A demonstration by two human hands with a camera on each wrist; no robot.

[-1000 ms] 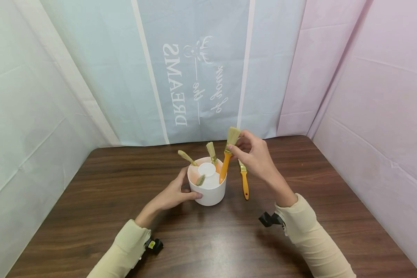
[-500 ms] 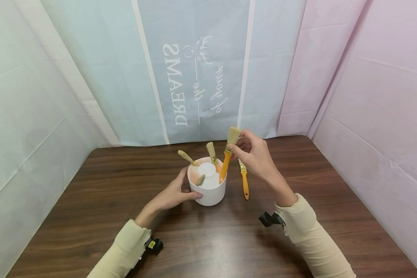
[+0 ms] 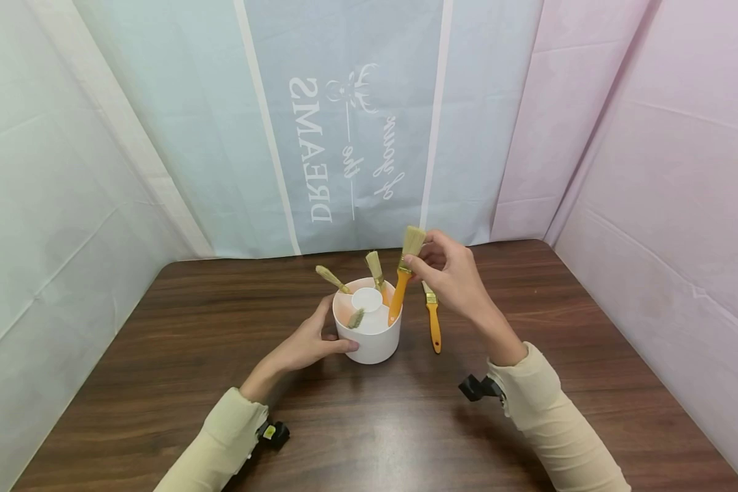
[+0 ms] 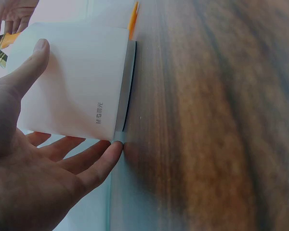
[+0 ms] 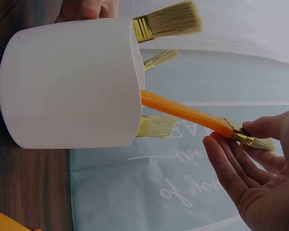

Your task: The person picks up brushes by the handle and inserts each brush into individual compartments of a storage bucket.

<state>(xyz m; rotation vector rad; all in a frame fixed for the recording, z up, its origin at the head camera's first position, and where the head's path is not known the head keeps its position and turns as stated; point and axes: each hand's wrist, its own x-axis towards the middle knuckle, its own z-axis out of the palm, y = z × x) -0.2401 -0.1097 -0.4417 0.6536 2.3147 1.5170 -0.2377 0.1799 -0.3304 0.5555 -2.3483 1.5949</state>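
Note:
A white round pen holder [image 3: 374,348] with a raised centre ring stands upright on the table. My left hand [image 3: 304,340] grips its left side, thumb across the front and fingers behind, as the left wrist view also shows. By its metal band, my right hand [image 3: 452,273] pinches a paintbrush [image 5: 183,110] with an orange handle and pale bristles. The handle's lower end is inside the holder's right side, bristles up. Three more brushes stand in the holder: one leaning left [image 3: 330,277], one at the back [image 3: 374,266], and one at the front [image 3: 356,319].
Another orange-handled paintbrush [image 3: 433,324] lies on the dark wood table [image 3: 369,437], right of the holder and below the right hand. A printed cloth [image 3: 357,137] hangs behind the table, with pale cloth walls on both sides.

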